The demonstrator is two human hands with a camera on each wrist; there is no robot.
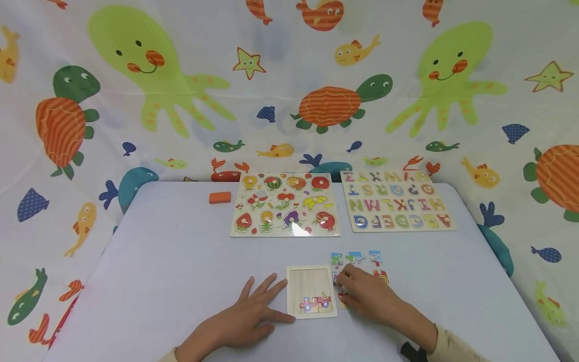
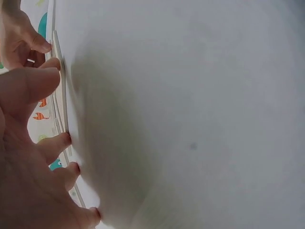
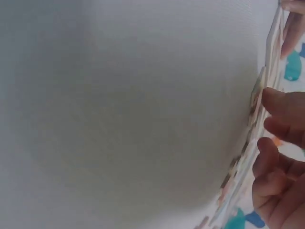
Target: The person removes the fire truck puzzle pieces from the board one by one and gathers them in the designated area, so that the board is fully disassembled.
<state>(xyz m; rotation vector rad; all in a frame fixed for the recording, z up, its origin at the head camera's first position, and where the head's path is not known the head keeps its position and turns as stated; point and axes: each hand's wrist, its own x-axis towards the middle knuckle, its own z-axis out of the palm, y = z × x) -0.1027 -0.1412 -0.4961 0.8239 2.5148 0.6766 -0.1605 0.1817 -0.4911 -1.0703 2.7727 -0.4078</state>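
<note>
A square wooden puzzle tray (image 1: 309, 272) lies near the front of the table, with two joined pink vehicle puzzle pieces (image 1: 315, 303) in its lower right part. My left hand (image 1: 251, 314) is spread flat at the tray's left side, thumb and a fingertip touching its frame. Just right of the tray lie several loose picture puzzle pieces (image 1: 356, 257). Over them is my right hand (image 1: 372, 296), fingers bent down and partly covering the pieces. In the right wrist view its fingertips (image 3: 268, 149) are close to the pieces; whether one is pinched cannot be made out.
Behind the tray lie a fruit puzzle board (image 1: 280, 230) and a letter puzzle board (image 1: 402, 227). An orange block (image 1: 219, 197) sits left of the fruit board. A sea-animal curtain (image 1: 271, 65) hangs behind the white table (image 1: 172, 261). A black object (image 1: 412, 352) is by the right wrist.
</note>
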